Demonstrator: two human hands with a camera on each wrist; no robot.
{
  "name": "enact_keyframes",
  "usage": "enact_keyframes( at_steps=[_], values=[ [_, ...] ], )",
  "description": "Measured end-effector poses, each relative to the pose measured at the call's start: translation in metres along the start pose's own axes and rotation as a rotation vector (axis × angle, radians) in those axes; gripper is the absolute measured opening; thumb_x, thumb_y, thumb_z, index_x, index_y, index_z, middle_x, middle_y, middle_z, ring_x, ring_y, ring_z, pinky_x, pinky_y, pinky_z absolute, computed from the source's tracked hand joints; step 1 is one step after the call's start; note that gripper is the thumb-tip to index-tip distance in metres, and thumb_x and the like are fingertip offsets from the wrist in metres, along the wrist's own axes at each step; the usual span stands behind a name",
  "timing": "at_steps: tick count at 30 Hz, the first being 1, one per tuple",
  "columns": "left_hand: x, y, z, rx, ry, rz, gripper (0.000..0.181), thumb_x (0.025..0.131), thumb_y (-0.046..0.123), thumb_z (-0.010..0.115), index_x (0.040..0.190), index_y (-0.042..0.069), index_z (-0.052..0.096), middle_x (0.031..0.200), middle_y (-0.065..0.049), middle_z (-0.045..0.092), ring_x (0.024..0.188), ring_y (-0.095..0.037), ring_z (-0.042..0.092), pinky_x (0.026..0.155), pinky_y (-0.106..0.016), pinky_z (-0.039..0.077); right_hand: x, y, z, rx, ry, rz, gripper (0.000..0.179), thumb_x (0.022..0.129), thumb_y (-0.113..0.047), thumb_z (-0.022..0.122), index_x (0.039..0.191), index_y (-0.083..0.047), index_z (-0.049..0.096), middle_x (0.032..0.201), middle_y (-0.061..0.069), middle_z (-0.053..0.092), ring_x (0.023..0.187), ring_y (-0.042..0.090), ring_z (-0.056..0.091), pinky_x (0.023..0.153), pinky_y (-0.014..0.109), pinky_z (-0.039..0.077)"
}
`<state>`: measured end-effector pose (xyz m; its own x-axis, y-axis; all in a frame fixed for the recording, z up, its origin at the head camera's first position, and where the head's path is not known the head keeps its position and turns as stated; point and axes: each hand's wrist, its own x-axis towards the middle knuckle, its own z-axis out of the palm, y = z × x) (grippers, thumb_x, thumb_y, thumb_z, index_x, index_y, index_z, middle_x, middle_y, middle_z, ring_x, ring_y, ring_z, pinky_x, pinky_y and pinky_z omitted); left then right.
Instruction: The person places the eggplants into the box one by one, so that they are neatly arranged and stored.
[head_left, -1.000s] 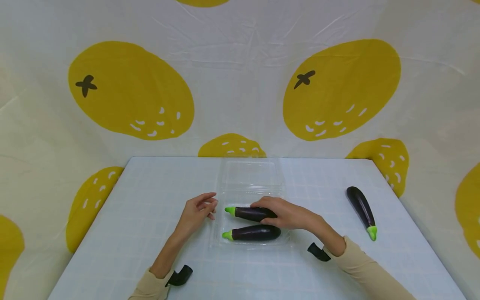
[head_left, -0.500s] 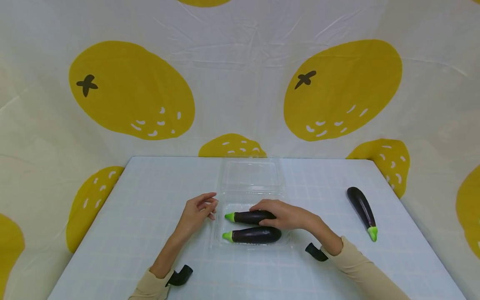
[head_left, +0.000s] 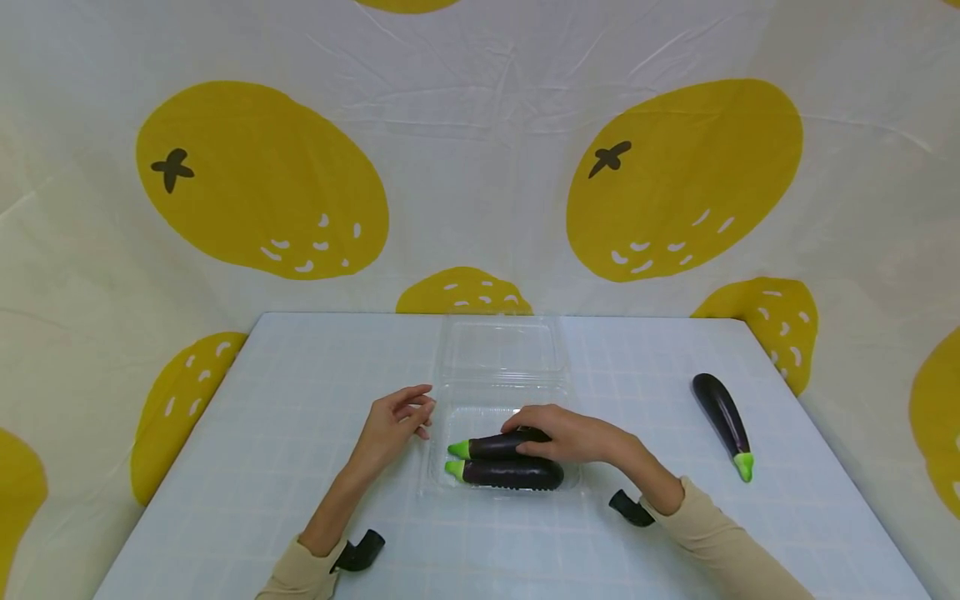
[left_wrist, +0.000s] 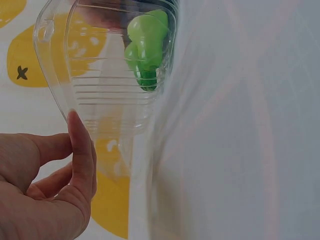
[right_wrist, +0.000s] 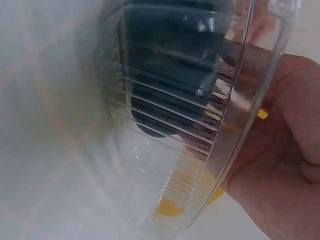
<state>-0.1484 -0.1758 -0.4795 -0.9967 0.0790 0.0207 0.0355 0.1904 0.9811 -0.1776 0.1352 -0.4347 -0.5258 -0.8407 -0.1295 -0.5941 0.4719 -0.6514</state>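
Note:
A clear plastic clamshell container [head_left: 480, 417] lies with its lid [head_left: 502, 346] folded back. Two dark purple eggplants with green stem ends lie crosswise in its base, side by side. My right hand [head_left: 573, 433] reaches over the right wall and grips the rear eggplant [head_left: 489, 447] by its thick end. In front of it lies the other eggplant [head_left: 512, 475], its stem also to the left. My left hand [head_left: 393, 425], fingers relaxed, is at the left side of the container, a fingertip right at the rim [left_wrist: 55, 95] in the left wrist view. It holds nothing.
A third eggplant [head_left: 722, 421] lies on the table [head_left: 300, 375] to the right, stem toward the front. Behind the table rises a white cloth backdrop [head_left: 480, 167] with yellow fruit prints. Dark wrist mounts [head_left: 362, 552] stick out from both sleeves.
My right hand has drawn the rear eggplant toward the front, so it lies close against the other one. The left hand has stayed put.

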Motion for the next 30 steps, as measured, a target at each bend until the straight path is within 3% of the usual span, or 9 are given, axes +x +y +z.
enact_keyframes(
  at_steps=[5,12,19,30],
  values=[
    [0.000,0.000,0.000,-0.002,0.001,0.000,0.042,0.099,0.011,0.069,0.137,-0.007,0.060,0.112,-0.026,0.067,0.079,-0.037,0.068,0.066,-0.024,0.060,-0.001,0.000,0.001,0.001,0.007,0.013,0.032,0.105,-0.017,0.062,0.134,-0.006,0.063,0.126,0.004,0.066,0.110,0.018,0.061,0.097,0.035,0.053],
    [-0.001,0.002,0.000,0.009,0.003,-0.008,0.042,0.100,0.011,0.069,0.137,-0.006,0.060,0.113,-0.026,0.067,0.074,-0.026,0.068,0.067,-0.023,0.060,-0.003,0.000,0.001,-0.011,0.032,0.023,0.034,0.105,-0.019,0.062,0.135,-0.003,0.062,0.130,0.009,0.065,0.114,0.022,0.062,0.099,0.038,0.053],
    [-0.001,0.005,0.000,-0.003,0.002,-0.017,0.042,0.099,0.009,0.069,0.137,-0.006,0.060,0.113,-0.026,0.067,0.082,-0.041,0.067,0.066,-0.023,0.060,-0.008,0.002,-0.001,-0.039,0.074,0.004,0.036,0.106,-0.019,0.060,0.135,0.002,0.061,0.133,0.015,0.063,0.120,0.029,0.061,0.102,0.045,0.052],
    [-0.002,0.004,0.000,-0.015,-0.003,-0.014,0.042,0.100,0.010,0.069,0.137,-0.007,0.059,0.112,-0.025,0.067,0.084,-0.042,0.067,0.066,-0.024,0.060,-0.021,0.006,-0.007,-0.060,0.179,-0.028,0.034,0.104,-0.014,0.063,0.133,0.003,0.062,0.130,0.015,0.065,0.121,0.033,0.062,0.103,0.048,0.051]
  ],
)
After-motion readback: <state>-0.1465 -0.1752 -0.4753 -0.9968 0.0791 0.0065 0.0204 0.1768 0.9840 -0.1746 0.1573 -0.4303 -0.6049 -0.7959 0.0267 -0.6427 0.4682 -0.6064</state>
